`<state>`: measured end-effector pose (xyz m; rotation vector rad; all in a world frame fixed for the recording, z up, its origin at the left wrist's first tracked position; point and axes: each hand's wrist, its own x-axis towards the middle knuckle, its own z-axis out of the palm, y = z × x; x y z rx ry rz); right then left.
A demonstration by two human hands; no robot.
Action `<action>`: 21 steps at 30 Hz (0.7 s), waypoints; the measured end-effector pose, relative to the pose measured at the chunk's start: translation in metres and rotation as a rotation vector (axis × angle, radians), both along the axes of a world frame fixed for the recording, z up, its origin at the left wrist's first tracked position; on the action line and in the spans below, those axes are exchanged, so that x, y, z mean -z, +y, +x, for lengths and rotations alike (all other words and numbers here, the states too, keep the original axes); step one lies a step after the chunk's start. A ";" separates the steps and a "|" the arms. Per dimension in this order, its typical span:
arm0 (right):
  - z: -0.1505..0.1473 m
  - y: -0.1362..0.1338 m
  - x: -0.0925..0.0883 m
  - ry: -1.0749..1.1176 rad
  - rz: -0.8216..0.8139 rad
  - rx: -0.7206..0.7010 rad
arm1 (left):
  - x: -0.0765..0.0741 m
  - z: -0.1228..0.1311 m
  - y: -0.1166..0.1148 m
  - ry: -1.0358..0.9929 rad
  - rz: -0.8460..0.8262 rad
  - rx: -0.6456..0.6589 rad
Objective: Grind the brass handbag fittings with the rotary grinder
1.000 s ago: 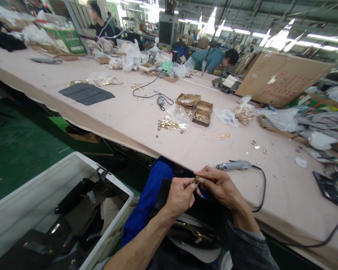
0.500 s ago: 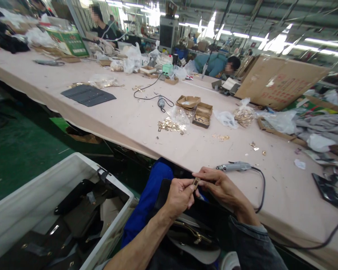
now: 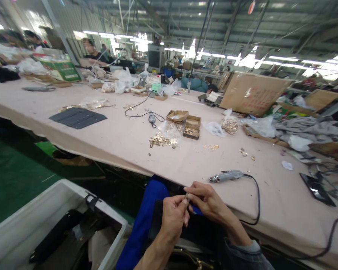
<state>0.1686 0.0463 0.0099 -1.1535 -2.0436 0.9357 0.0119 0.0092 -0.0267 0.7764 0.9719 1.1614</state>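
Note:
My left hand [image 3: 174, 214] pinches a small brass-coloured metal plate [image 3: 187, 198] between thumb and fingers, seen nearly edge-on. From the other side, my right hand [image 3: 210, 201] has its fingertips closed on the same piece. Both hands are held over my lap, just off the table's front edge. Below them lies a dark bag [image 3: 183, 236] with a gold zipper [image 3: 187, 254]; much of it is behind my forearms. On the table beyond my right hand rests a grey electric screwdriver [image 3: 227, 176] with a black cord.
A white bin [image 3: 64, 187] of dark bag pieces stands at my left. On the table [image 3: 124, 150] are a pile of gold metal plates [image 3: 162, 140], small cardboard boxes [image 3: 192, 127], a dark grey panel [image 3: 78, 117] and plastic bags [image 3: 214, 128]. Other people sit farther back.
The metal plate has turned from showing its slotted face to nearly edge-on. Both hands still hold it. My view has tilted up, so the table and hands appear lower.

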 end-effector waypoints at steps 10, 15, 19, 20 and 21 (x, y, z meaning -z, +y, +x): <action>-0.002 0.008 -0.001 0.174 -0.181 0.218 | 0.011 0.003 0.007 0.113 0.011 -0.010; 0.072 0.037 0.017 -0.311 -0.053 1.120 | 0.014 0.002 0.013 0.125 -0.009 -0.022; 0.111 0.062 0.041 -0.470 -0.182 1.409 | 0.018 0.005 0.017 0.127 -0.019 -0.015; 0.115 0.067 0.048 -0.401 -0.182 1.453 | 0.018 0.005 0.018 0.135 -0.013 -0.015; 0.118 0.071 0.053 -0.310 -0.174 1.514 | 0.018 0.005 0.018 0.141 -0.007 -0.015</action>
